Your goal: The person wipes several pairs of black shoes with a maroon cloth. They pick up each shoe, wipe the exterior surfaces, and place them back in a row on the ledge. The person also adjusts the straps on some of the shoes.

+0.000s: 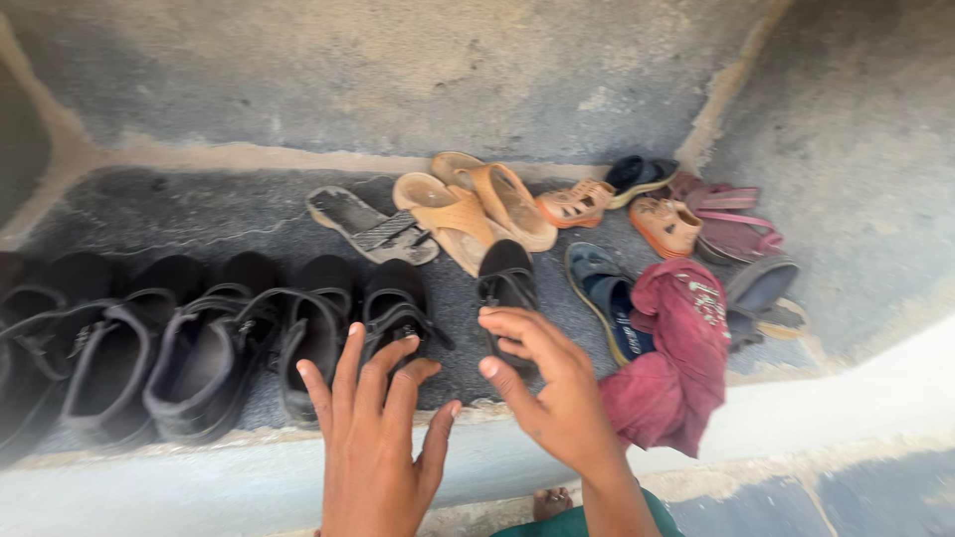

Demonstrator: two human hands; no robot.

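Observation:
My left hand point(373, 438) is spread open above the front edge of the ledge, just before a small black strap shoe point(394, 303). My right hand point(552, 383) is open too, its fingers curled over the heel of another small black shoe point(505, 281) that lies apart from the row; whether it touches the shoe is unclear. Left of these stands a row of black strap shoes point(189, 348), toes toward the wall. Neither hand holds anything.
A maroon cloth point(676, 358) lies bunched at the right of my right hand, over a blue sandal point(602, 293). Tan sandals point(477, 214), a grey slipper point(368, 227), small orange sandals point(662, 224) and pink sandals point(731, 224) are scattered by the grey concrete wall point(398, 70).

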